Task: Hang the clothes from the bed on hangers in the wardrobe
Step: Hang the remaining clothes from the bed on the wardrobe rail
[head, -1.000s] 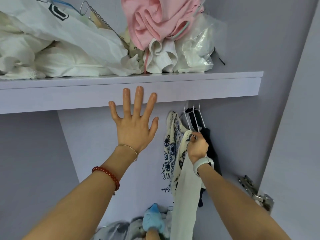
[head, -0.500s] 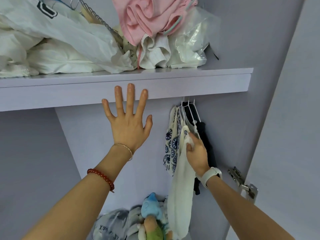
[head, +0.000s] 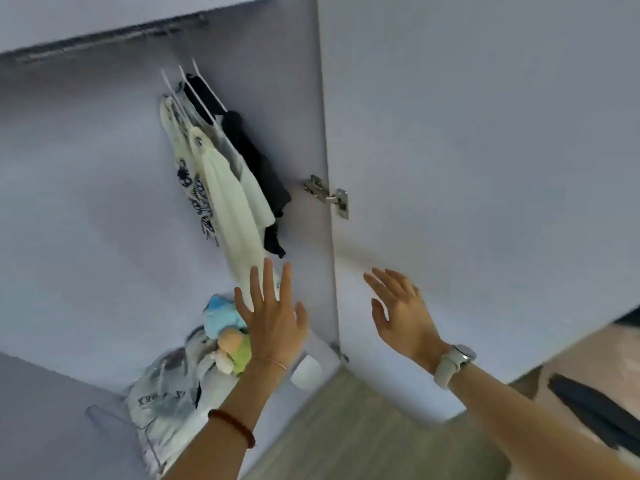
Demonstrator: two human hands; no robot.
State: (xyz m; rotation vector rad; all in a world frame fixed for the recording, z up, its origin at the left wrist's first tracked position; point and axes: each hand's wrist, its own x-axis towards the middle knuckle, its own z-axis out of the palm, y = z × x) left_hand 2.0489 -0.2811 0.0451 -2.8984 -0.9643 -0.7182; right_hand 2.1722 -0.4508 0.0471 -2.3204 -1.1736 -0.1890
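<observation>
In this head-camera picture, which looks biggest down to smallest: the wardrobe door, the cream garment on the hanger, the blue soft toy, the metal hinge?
1. Wardrobe door, by far the largest.
2. Cream garment.
3. Blue soft toy.
4. Metal hinge, smallest.
The door stands nearer the camera, which exaggerates its size.

Hanging from the blurred wardrobe rail (head: 104,38) on thin white wire hangers (head: 194,88): a cream knit garment (head: 232,209), a navy-patterned white top (head: 194,192), a black garment (head: 263,168). Bunched together near the open wardrobe door (head: 467,150).

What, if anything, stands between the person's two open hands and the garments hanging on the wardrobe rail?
Nothing visible. The left hand overlaps the cream garment's hem; contact is unclear. The right hand is in front of the open door, beside the clothes.
</observation>
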